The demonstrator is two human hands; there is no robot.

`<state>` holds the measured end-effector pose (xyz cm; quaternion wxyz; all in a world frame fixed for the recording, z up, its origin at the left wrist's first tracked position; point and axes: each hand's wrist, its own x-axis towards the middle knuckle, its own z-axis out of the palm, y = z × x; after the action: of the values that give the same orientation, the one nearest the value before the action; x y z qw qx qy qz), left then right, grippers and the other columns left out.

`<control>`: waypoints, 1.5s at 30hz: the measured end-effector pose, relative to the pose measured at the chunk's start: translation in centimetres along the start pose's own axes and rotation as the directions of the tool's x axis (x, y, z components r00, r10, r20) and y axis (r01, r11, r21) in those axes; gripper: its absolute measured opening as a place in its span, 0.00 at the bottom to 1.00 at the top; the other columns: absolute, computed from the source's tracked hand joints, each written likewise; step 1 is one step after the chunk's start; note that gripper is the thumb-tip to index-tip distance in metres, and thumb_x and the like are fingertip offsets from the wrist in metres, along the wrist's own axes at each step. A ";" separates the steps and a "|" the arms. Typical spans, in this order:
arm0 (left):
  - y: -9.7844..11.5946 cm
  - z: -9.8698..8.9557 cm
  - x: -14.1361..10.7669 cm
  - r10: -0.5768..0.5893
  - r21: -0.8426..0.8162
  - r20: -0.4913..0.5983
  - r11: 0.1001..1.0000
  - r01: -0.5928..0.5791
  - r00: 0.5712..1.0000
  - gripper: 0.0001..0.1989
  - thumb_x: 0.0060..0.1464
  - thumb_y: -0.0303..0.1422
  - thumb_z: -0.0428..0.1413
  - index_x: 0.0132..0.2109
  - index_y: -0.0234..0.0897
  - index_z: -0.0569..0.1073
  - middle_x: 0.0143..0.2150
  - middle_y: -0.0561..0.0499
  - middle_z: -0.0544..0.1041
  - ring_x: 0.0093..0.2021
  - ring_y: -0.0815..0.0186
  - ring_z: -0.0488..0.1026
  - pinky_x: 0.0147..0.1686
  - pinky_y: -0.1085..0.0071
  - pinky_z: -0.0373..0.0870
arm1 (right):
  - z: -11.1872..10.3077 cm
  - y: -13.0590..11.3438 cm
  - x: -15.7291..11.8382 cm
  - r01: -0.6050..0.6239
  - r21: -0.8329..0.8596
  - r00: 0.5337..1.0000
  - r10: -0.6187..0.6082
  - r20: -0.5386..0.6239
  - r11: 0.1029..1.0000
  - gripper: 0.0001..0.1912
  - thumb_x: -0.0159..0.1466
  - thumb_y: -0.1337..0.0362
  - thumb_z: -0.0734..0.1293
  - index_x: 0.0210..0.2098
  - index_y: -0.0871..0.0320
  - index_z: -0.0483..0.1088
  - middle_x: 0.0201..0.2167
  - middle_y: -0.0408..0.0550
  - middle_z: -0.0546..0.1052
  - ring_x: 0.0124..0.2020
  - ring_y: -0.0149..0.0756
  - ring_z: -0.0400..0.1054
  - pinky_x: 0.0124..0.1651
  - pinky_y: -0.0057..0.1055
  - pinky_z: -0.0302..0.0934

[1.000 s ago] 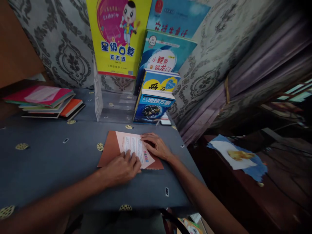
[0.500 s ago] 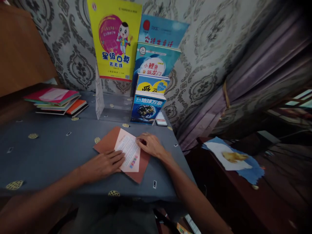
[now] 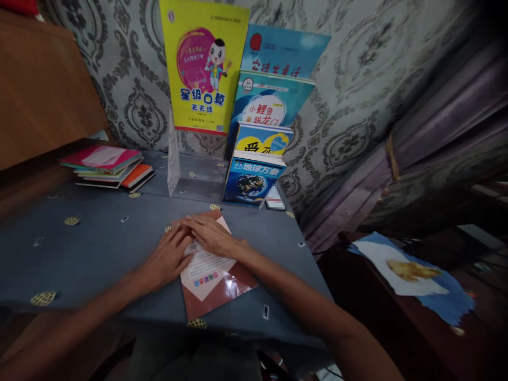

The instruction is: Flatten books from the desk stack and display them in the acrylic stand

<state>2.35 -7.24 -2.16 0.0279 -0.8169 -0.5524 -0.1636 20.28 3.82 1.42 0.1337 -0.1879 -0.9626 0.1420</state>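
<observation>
A thin reddish-brown book [image 3: 238,288] with a pale pink printed panel lies at an angle near the front of the table, its glossy cover catching light. My left hand [image 3: 171,253] rests along its left edge, fingers stretched forward and thumb over the panel. Across the book's upper left part lies my right hand [image 3: 211,235], palm down with fingers extended, the fingertips meeting those of my left hand. Both hands hide the upper left corner of the book.
Behind the book stands a clear rack [image 3: 173,164] with a yellow workbook [image 3: 234,69] and several blue books, including one with a globe [image 3: 250,180]. At the back left is a book stack [image 3: 105,159]. Right of the table, a blue cloth [image 3: 448,307] lies on a dark surface.
The book has turned clockwise under my hands. My right hand has moved left across it to meet my left hand. The camera view has shifted slightly left.
</observation>
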 end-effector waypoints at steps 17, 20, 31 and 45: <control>-2.5 -1.1 3.5 0.050 -0.010 0.280 0.999 -0.049 0.959 0.28 0.72 0.48 0.37 0.70 0.42 0.63 0.75 0.44 0.57 0.75 0.51 0.51 0.70 0.43 0.53 | 0.0 7.4 -5.1 -0.207 -0.013 0.978 0.207 0.009 0.978 0.30 0.75 0.53 0.56 0.71 0.60 0.56 0.74 0.59 0.56 0.75 0.46 0.46 0.74 0.54 0.46; -2.5 -0.6 5.9 0.006 -0.007 0.287 1.000 -0.004 0.958 0.31 0.71 0.51 0.37 0.71 0.40 0.61 0.75 0.42 0.56 0.76 0.51 0.50 0.71 0.44 0.52 | -0.3 7.3 -6.4 -0.210 -0.054 0.977 0.211 0.022 0.976 0.32 0.75 0.52 0.56 0.72 0.63 0.55 0.74 0.61 0.54 0.76 0.47 0.45 0.75 0.53 0.44; -1.1 0.3 7.1 -0.112 -0.014 0.254 0.993 0.119 0.961 0.33 0.70 0.53 0.37 0.71 0.39 0.61 0.75 0.43 0.57 0.76 0.51 0.50 0.71 0.46 0.49 | -1.5 3.7 -9.3 -0.105 -0.059 0.983 0.113 0.148 0.993 0.32 0.75 0.53 0.58 0.72 0.65 0.53 0.75 0.63 0.50 0.77 0.48 0.39 0.76 0.53 0.39; 0.5 -1.1 5.4 -0.037 0.114 0.049 0.993 0.032 0.998 0.27 0.71 0.45 0.37 0.61 0.35 0.71 0.66 0.38 0.71 0.68 0.50 0.66 0.68 0.45 0.58 | -0.2 -1.9 -13.4 0.053 0.056 0.992 -0.060 0.113 0.997 0.32 0.74 0.50 0.59 0.71 0.59 0.56 0.74 0.58 0.55 0.76 0.46 0.44 0.77 0.51 0.37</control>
<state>4.42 -2.84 0.53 0.0572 -0.8082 -0.5753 -0.1117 31.69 -3.15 -0.49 0.0873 -0.1485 -0.9695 0.1740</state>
